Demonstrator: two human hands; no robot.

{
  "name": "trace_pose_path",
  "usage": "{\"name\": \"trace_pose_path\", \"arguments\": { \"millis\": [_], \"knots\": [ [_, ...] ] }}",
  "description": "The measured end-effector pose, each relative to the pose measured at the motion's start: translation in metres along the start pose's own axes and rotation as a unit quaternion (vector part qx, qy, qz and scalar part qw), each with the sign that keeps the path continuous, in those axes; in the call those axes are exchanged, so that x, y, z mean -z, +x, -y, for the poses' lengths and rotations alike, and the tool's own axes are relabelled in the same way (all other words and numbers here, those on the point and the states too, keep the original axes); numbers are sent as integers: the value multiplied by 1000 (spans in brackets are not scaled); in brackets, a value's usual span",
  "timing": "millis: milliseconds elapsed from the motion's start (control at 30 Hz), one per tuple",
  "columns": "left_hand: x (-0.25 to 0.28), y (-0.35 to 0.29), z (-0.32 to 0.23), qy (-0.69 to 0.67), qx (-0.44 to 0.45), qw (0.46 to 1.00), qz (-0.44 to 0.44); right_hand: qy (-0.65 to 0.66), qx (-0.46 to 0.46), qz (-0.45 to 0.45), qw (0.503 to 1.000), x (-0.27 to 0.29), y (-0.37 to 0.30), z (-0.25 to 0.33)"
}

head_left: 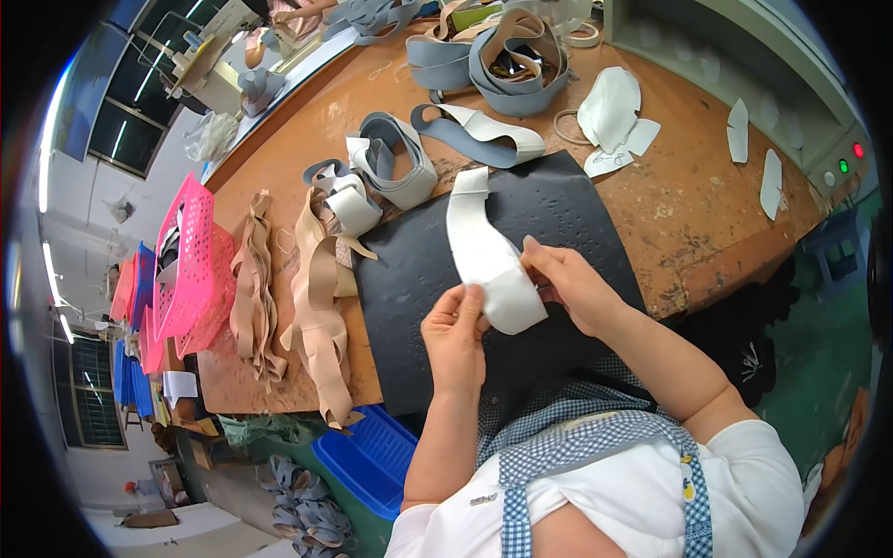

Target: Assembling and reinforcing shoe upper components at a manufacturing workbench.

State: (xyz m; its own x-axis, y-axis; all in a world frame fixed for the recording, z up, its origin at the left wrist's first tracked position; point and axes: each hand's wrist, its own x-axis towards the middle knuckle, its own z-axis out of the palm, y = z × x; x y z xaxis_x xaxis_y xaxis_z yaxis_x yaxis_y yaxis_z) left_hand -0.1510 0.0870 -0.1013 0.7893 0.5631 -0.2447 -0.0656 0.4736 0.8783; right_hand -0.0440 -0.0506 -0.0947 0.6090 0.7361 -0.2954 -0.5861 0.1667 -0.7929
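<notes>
The left hand (pixel 454 339) pinches the near left edge of a white strip (pixel 476 228), and the right hand (pixel 579 284) grips its right edge. The strip sits over a black mat (pixel 400 270), bent to one side, and looks only partly worked; whether the line across it is a fold or a join is hard to tell. Beyond the mat, a grey-and-white roll (pixel 409 181) and, leftward, wavy tan strips (pixel 321 325) lie on the table (pixel 721 219), out of both hands, so probably waiting or set aside.
</notes>
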Motion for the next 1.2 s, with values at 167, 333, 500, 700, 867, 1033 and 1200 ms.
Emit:
{"name": "trace_pose_path", "arguments": {
  "millis": [167,333,500,700,867,1033,1200],
  "knots": [
    [6,3,-4,-4,-25,999,-28,-162,105,36,981,-6,-5,-26],
    [6,0,-4,70,-57,996,1,-214,126,4,969,-6,-9,-22],
    [15,6,-3,-46,13,998,47,-97,109,20,989,-3,-6,-22],
    [20,5,-9,-77,33,988,130,-138,74,33,987,1,-6,-7],
    [14,-1,-26,-71,67,977,189,-327,132,90,932,3,-18,2],
    [5,-43,-76,-180,101,909,363,-178,279,-11,944,38,-2,30],
    [-3,-50,-91,-251,95,866,422,107,-51,519,847,29,-3,-13]
  ]
}}
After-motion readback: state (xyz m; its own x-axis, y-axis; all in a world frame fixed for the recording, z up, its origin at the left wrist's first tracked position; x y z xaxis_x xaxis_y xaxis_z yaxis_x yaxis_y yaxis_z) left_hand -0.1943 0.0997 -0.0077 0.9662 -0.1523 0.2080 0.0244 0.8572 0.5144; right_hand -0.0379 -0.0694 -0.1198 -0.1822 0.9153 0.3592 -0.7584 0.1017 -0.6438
